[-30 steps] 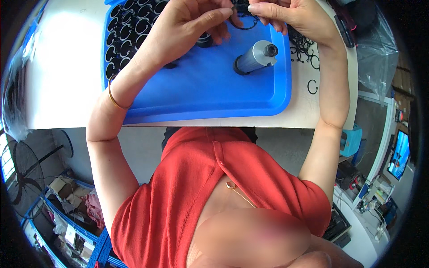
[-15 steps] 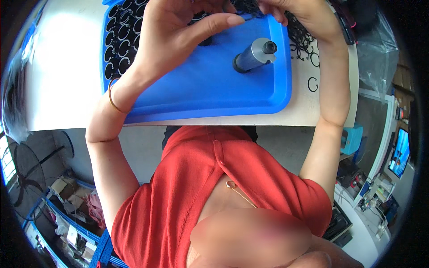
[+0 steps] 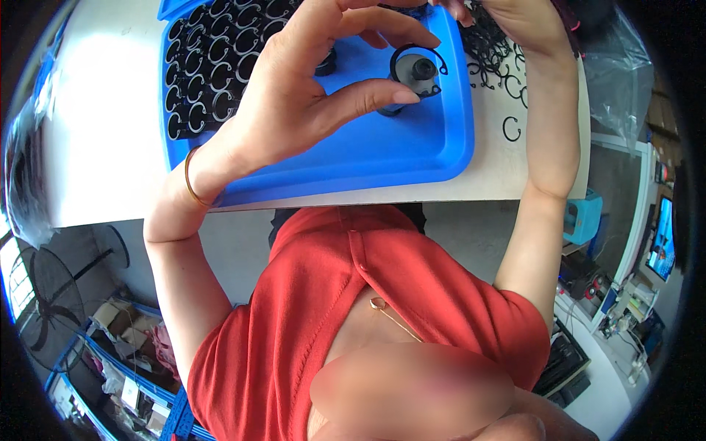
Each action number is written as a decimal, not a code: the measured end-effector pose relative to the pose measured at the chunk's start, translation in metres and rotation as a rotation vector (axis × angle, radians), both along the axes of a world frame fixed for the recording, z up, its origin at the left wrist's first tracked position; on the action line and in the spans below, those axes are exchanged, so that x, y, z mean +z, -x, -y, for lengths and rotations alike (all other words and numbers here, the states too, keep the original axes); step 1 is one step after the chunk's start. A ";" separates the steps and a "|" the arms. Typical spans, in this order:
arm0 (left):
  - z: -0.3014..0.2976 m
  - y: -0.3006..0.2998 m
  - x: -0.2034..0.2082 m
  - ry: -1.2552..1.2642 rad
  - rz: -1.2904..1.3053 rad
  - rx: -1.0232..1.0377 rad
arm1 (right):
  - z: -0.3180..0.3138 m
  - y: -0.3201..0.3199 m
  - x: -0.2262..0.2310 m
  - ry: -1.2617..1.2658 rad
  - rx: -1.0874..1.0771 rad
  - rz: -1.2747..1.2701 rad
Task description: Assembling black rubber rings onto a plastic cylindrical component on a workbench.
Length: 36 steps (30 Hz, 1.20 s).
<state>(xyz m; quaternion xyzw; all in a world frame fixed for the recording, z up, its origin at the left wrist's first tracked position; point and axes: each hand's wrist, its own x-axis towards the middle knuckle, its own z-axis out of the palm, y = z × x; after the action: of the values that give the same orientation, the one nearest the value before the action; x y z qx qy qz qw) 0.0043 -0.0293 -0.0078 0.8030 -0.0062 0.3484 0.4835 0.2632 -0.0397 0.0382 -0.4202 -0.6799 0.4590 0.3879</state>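
A black C-shaped retaining ring [image 3: 443, 62] sits at the top of a grey cylinder [image 3: 409, 70] with a dark knob on its end. My left hand [image 3: 294, 92] holds the ring at its edge between thumb and forefinger, above the blue tray [image 3: 331, 163]. My right hand [image 3: 511, 16] is at the upper edge, over a heap of loose black rings [image 3: 485, 37]; its fingers are mostly cut off by the frame. To the left in the tray, several black cylindrical parts [image 3: 209, 73] stand in rows, each with a ring at its top.
Single retaining rings [image 3: 511, 129] lie on the white table [image 3: 103, 147] beside the tray. One dark round part [image 3: 326, 65] stands apart in the tray. Clear plastic bags [image 3: 621, 81] hang at the table's right. A fan [image 3: 51, 301] and shelving [image 3: 140, 375] are at lower left.
My left hand has come down and right to the grey cylinder, and a ring now shows at its top. The right hand has shifted up and right.
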 end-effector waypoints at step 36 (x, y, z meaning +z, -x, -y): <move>-0.032 0.017 0.006 0.074 0.188 0.397 | -0.011 0.002 -0.013 -0.246 -0.350 0.269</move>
<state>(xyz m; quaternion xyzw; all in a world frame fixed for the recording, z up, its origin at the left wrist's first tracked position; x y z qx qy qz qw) -0.0125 0.0023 -0.0017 0.7342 0.1197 0.5101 0.4317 0.2608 -0.0285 0.0254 -0.5387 -0.6929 0.2385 0.4156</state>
